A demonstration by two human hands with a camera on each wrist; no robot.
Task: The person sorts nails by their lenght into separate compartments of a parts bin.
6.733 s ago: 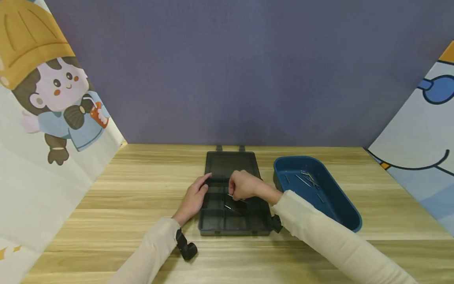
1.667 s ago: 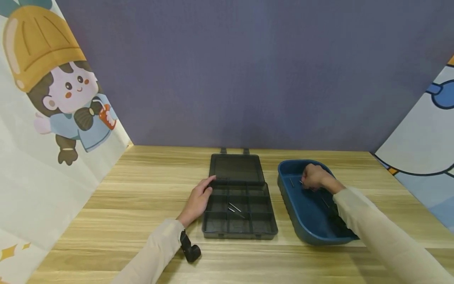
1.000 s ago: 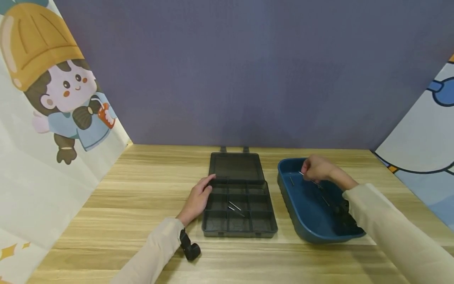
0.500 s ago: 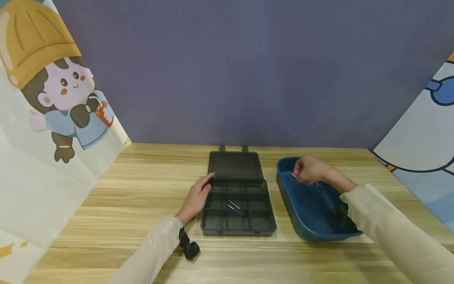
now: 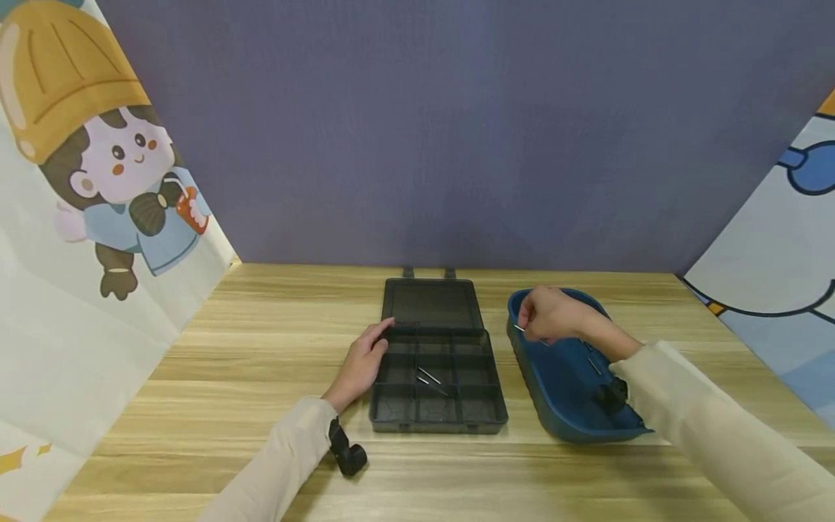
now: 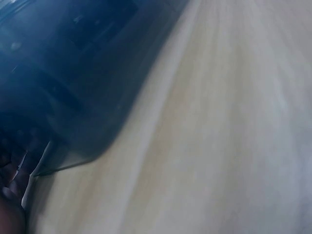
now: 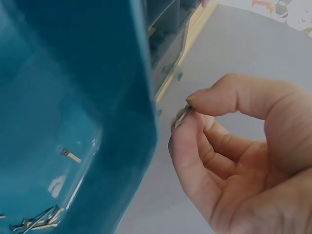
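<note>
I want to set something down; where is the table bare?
Bare table lies left of the left hand; a narrow bare strip separates the compartment box from the tray. Crowded: the tray's far end, by the right hand.

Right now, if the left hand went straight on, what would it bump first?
Probably the open lid of the dark box. The left hand points there, though depth is unclear.

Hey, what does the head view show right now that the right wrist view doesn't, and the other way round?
Only the head view: two thin metal pieces inside the organizer, and both beige sleeves.
Only the right wrist view: a short metal piece lying near the tray's corner.
Both: the right hand pinching a slim piece, the blue tray, and at least part of the organizer.
</note>
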